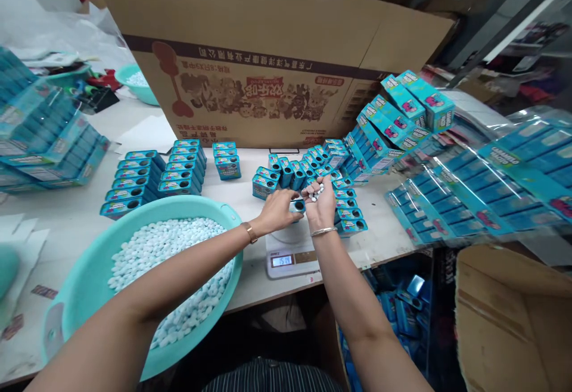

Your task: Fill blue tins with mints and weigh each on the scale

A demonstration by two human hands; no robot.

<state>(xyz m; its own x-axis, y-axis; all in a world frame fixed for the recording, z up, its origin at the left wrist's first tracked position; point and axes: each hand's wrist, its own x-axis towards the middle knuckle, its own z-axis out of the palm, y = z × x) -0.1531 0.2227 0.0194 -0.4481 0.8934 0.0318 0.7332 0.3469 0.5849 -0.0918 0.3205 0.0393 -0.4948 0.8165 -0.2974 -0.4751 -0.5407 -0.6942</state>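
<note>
Seen from the head camera, the left hand [277, 208] has its fingers closed around a small blue tin box [297, 206] with a round hole in its top face. The box stands upright, its long axis vertical and the hole pointing up, on the white round pan of a digital kitchen scale [290, 250] at the near edge of the pale work surface [75, 216]. The scale's display shows digits too small to read surely. The right hand [320, 202] is cupped just beside the box, fingers curled around a palmful of small white tablets [316, 190].

Left of the arms sits a round turquoise plastic basin [84, 285] filled with the same white tablets. Rows of identical blue boxes [152, 174] line the surface beyond. Behind them stands a large brown cardboard carton [268, 52] printed with cartoon animals and Chinese writing, upside down from this view. Flat shrink-wrapped blue packs [491, 195] lie at the right, their lettering blurred.
</note>
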